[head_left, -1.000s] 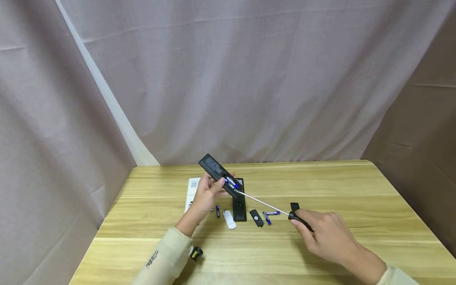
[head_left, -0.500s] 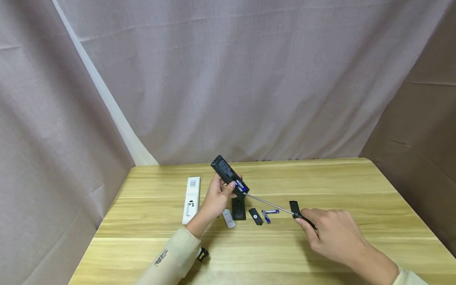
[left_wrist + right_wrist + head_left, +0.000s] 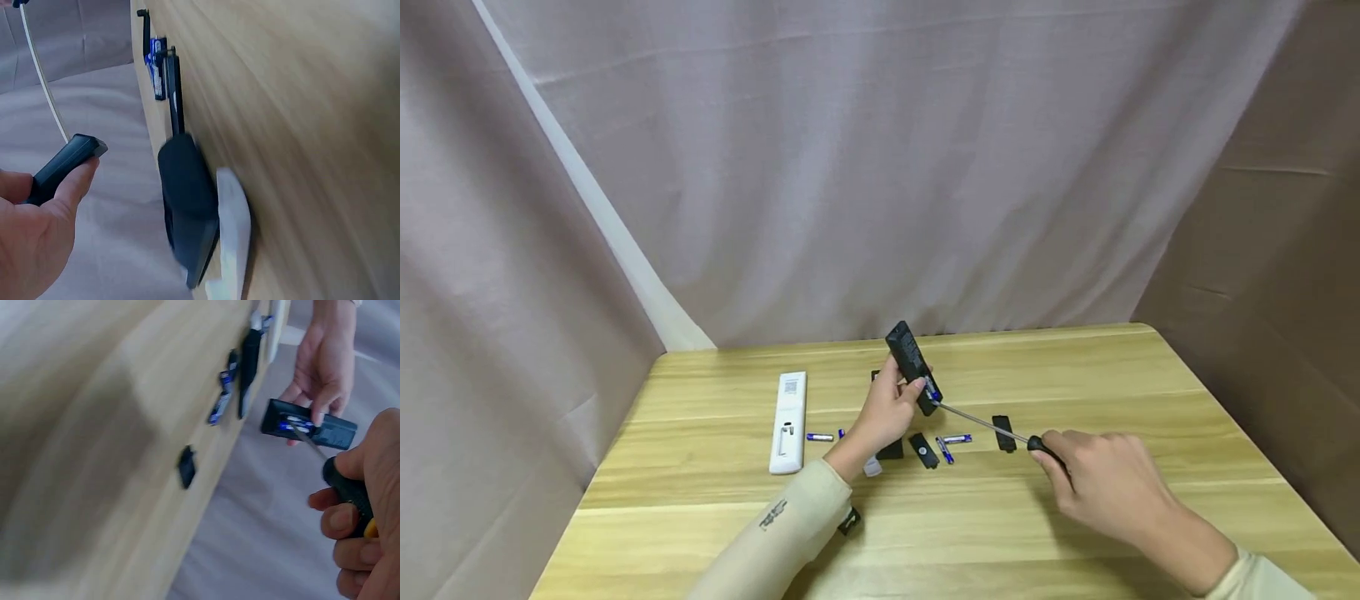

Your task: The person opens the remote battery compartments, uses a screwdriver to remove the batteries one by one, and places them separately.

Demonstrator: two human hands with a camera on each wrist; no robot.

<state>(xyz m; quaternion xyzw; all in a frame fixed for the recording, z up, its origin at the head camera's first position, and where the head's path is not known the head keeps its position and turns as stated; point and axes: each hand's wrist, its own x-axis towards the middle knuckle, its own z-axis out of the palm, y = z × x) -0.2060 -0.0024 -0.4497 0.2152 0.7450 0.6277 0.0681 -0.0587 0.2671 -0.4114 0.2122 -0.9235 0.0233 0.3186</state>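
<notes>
My left hand (image 3: 887, 408) grips a black remote control (image 3: 910, 354), tilted in the air with its back facing me. Its battery bay is uncovered, and blue-and-white batteries (image 3: 295, 423) lie inside, as the right wrist view shows. The left thumb rests at the edge of that bay. My right hand (image 3: 1105, 483) holds a screwdriver (image 3: 981, 422) by its black handle (image 3: 347, 494), fingers curled round it. The long metal shaft reaches left, its tip at the end of the batteries in the bay. In the left wrist view the remote's underside hides the bay.
On the wooden table (image 3: 1000, 533) lie a white remote (image 3: 788, 421), a second black remote (image 3: 891, 450) partly behind the left arm, and a white cover (image 3: 872, 467). Two black covers (image 3: 923, 450) and several loose batteries (image 3: 957, 438) lie nearby. A grey curtain (image 3: 880, 167) hangs behind.
The left hand and its remote have moved right and tipped more upright. The screwdriver tip has stayed at the battery bay. The camera view has shifted slightly, uncovering the white remote.
</notes>
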